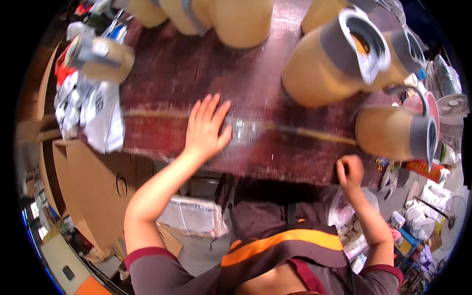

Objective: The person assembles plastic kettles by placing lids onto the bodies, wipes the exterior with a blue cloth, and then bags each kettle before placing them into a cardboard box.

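Note:
My left hand (206,125) lies flat on the dark red table (182,64), fingers spread, holding nothing. Beside its thumb is a small clear, shiny patch (244,131), perhaps plastic or tape. My right hand (350,172) is curled into a loose fist at the table's front edge, with nothing visible in it. Nearest to that hand stands a tan jug (386,132) with a grey collar and handle. Farther in, a larger tan jug (317,69) with a grey spout shows something orange inside its mouth. Another jug (400,51) is partly hidden behind it.
More tan jugs (243,22) line the far side. At the left edge, one jug (110,61) stands near white plastic bags (105,118). Cardboard boxes (93,191) fill the lower left. A wrapped bundle (189,216) is under the table. A fan (452,105) and clutter lie right.

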Motion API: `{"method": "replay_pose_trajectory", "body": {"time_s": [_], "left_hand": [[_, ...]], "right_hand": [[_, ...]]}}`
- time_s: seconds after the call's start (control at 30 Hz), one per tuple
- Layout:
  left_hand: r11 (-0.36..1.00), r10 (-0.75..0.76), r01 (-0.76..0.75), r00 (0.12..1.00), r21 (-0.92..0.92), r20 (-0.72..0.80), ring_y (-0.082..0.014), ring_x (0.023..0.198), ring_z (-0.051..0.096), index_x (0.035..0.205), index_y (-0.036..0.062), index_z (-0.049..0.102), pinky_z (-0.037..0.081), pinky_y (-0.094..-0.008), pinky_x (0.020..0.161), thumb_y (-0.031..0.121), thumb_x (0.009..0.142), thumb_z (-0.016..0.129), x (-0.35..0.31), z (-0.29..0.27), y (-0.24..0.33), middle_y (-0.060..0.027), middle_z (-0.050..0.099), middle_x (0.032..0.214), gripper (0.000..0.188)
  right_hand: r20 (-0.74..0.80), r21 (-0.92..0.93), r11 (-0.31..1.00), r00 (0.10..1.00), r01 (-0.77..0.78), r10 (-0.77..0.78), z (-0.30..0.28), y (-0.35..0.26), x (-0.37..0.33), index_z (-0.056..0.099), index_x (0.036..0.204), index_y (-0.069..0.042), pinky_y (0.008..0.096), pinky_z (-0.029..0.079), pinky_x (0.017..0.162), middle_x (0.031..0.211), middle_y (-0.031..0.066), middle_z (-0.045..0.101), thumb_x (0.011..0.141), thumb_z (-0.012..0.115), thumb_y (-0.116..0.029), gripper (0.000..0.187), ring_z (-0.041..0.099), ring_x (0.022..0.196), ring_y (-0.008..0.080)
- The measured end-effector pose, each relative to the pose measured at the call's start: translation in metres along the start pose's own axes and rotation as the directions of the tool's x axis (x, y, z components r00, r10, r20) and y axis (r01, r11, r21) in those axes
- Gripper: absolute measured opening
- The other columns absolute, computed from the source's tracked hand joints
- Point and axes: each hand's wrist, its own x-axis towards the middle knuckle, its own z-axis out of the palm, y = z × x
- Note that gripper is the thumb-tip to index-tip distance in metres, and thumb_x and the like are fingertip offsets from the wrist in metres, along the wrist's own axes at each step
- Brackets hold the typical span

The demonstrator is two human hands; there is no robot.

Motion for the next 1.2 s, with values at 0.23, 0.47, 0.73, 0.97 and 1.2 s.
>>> {"method": "replay_pose_trajectory", "body": {"time_s": [0.23,0.47,0.73,0.97,1.2], "left_hand": [[0.997,0.046,-0.067,0.936,-0.048,-0.348,-0.0326,0.111,0.053,0.11,0.0042,0.06,0.04,-0.0457,0.096,0.018,0.079,0.057,-0.06,0.005,0.079,-0.017,0.057,0.117,0.034],[0.78,0.239,0.069,0.886,-0.622,0.397,-0.0302,0.1,0.06,0.108,0.005,0.062,0.047,-0.0382,0.087,0.026,0.084,0.056,-0.171,-0.01,0.25,-0.0143,0.064,0.106,0.032],[0.901,-0.196,0.064,0.943,-0.429,-0.27,-0.031,0.114,0.051,0.13,0.0044,0.043,0.04,-0.0394,0.096,0.021,0.078,0.064,-0.185,-0.081,0.265,-0.0161,0.053,0.122,0.058],[0.833,-0.03,0.072,0.996,-0.549,0.085,-0.0156,0.086,0.063,0.095,0.0022,0.065,0.047,-0.0261,0.079,-0.006,0.073,0.055,-0.174,-0.086,0.326,-0.0072,0.067,0.091,0.026],[0.721,-0.165,0.205,0.979,-0.662,0.123,-0.0097,0.082,0.058,0.095,-0.0004,0.064,0.045,-0.0222,0.077,-0.008,0.072,0.049,-0.161,-0.037,0.325,-0.002,0.064,0.086,0.028]], "right_hand": [[-0.112,-0.093,0.895,0.889,0.436,-0.444,-0.032,-0.044,0.034,0.063,0.093,-0.009,0.0404,0.046,0.076,0.092,0.0106,0.064,0.075,0.067,-0.01,0.019,0.06,0.084,0.0304],[-0.201,-0.247,0.954,0.972,-0.169,0.12,-0.207,0.033,0.117,0.065,0.109,-0.004,0.0359,0.049,0.079,0.103,0.0182,0.064,0.075,0.068,-0.046,0.054,0.062,0.095,0.0278],[-0.178,-0.081,0.936,0.919,0.343,-0.352,-0.153,-0.108,-0.066,0.064,0.091,-0.004,0.0403,0.046,0.09,0.129,0.023,0.047,0.065,0.08,-0.03,0.04,0.054,0.112,0.0354],[0.197,0.684,0.729,0.958,0.019,-0.21,-0.122,-0.094,-0.233,0.055,0.117,-0.009,0.0353,0.046,0.088,0.131,0.0148,0.047,0.068,0.08,-0.023,0.056,0.054,0.111,0.0228],[0.186,0.058,0.463,0.465,-0.884,0.865,-0.042,0.149,-0.434,0.058,0.114,-0.006,0.0379,0.047,0.084,0.109,0.0147,0.062,0.079,0.064,-0.029,0.042,0.061,0.097,0.027]]}}
